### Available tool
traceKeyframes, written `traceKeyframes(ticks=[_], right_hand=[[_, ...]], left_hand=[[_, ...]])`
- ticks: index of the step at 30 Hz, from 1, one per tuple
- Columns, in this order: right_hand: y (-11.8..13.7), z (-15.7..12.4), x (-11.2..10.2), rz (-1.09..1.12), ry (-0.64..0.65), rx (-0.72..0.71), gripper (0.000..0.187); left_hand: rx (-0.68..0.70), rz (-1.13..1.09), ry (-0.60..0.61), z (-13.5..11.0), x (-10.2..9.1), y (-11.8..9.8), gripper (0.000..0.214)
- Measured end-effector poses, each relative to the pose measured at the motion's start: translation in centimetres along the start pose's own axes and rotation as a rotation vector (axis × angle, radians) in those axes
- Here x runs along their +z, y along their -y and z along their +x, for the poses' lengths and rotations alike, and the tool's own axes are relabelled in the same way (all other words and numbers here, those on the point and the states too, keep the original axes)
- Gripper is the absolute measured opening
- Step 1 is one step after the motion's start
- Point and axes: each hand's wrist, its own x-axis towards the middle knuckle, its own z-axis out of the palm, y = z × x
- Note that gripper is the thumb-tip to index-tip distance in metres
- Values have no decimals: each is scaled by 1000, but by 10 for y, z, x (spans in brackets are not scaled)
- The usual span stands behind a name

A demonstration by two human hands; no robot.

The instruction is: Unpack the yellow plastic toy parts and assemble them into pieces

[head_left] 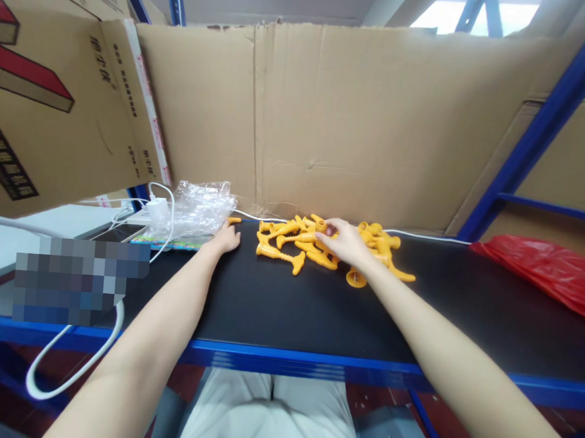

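1. Yellow plastic pieces (320,257) lay heaped on the black shelf top (290,312), before the cardboard wall (379,125).
2. The right hand (346,241) reached over them, fingers loosely curved; whether it gripped 1 could not be told.
3. The left hand (227,236) was by the clear wrap (201,202), fingers partly hidden; its spread and hold could not be told.
4. Red plastic (544,273) lay farther right.

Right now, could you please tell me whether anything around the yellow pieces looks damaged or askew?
The cardboard panel behind the yellow pieces looks damaged: its top edge is ragged left of centre, with creases below.
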Motion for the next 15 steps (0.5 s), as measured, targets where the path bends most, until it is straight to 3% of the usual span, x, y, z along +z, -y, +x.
traceKeyframes(ticks=[5,8,15], right_hand=[[0,0,0,0,9,-7,19],[2,0,-1,-4,14,6,18],[3,0,-2,6,22,21,18]], left_hand=[[-60,56,24,-7,-3,-16,57],[-12,77,50,-7,-4,-24,58],[-19,101,102,-8,-6,-24,64]])
